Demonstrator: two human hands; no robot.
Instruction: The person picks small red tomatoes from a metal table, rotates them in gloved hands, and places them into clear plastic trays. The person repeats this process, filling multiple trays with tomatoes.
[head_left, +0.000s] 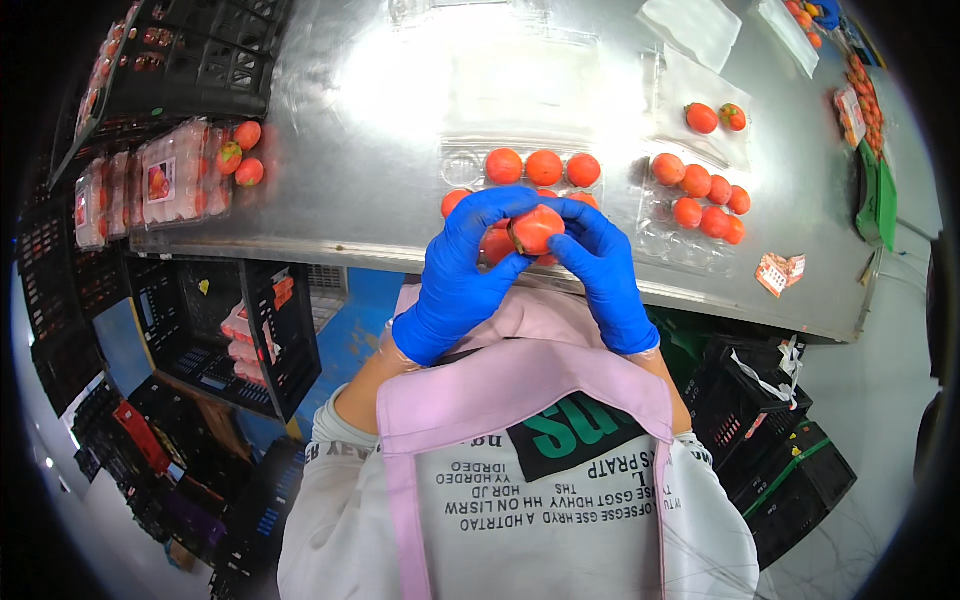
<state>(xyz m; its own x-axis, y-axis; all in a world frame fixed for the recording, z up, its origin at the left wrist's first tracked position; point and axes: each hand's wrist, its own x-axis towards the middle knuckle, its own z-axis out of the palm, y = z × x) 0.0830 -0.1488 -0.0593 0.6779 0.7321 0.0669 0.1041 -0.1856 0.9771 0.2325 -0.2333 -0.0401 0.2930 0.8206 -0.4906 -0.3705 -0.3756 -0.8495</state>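
Both my hands wear blue gloves and meet over the near side of the metal table. Between their fingertips, an orange persimmon (541, 229) is held on its side, its calyx towards the left. My left hand (461, 274) grips it from the left; my right hand (600, 262) has thumb and fingers on its right. Directly beneath lies a clear plastic tray (459, 169) with round wells, partly hidden by my hands. Persimmons (544, 167) sit in its wells, and the far left well holds none. A second clear tray (675, 244) with several persimmons (696, 181) lies to the right.
Two persimmons (701, 118) rest on a clear lid at the right. Packed clear boxes (169, 176) and loose persimmons (249, 172) lie left, by a black crate (202, 67). Torn labels (780, 271) lie near the right edge. Black crates (787, 487) stand below the table.
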